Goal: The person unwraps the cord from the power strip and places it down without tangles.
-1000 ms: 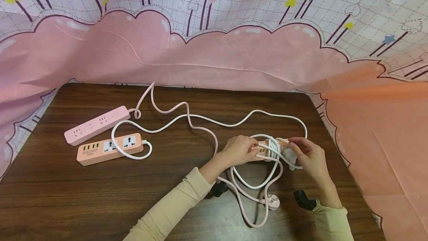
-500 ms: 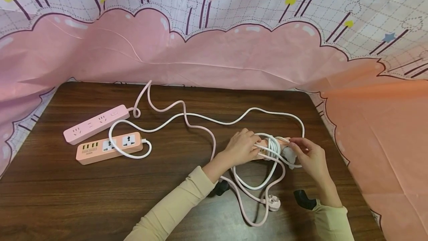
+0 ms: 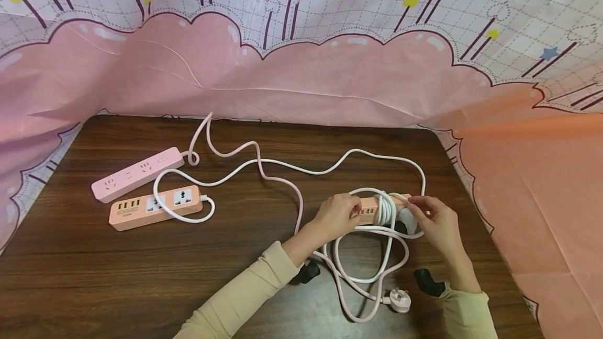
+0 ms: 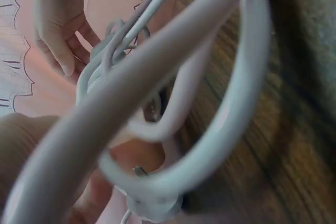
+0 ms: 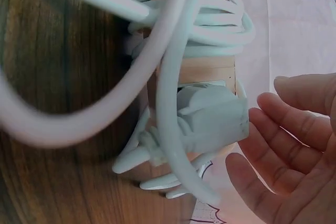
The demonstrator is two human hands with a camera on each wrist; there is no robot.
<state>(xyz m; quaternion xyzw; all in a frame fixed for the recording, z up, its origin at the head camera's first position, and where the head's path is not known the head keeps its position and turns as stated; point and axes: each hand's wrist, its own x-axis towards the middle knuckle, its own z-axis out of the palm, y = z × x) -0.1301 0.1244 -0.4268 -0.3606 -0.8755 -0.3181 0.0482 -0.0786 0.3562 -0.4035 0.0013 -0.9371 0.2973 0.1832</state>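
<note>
An orange power strip (image 3: 367, 211) lies at the right of the table, with white cord (image 3: 386, 211) wound several times around its middle. My left hand (image 3: 332, 218) grips its left end, fingers curled. Beside the strip's right end is my right hand (image 3: 438, 224); in the right wrist view its fingers (image 5: 283, 124) are loosely bent, fingertips against the white plug (image 5: 215, 121) or the strip's edge, I cannot tell which. White and pink cord loops (image 3: 363, 280) hang together in front of the strip. A pink cord's plug (image 3: 400, 301) lies prongs up nearer to me.
A pink power strip (image 3: 136, 174) and a second orange power strip (image 3: 141, 215) lie at the left. Their cords, one pink (image 3: 282, 179) and one white (image 3: 320, 172), cross and run right across the dark wooden table (image 3: 226, 276). A patterned curtain (image 3: 301, 88) hangs behind.
The cords near my left hand have dropped from across the strip to in front of it. The pink plug has shifted right and toward me. My right hand has hardly moved.
</note>
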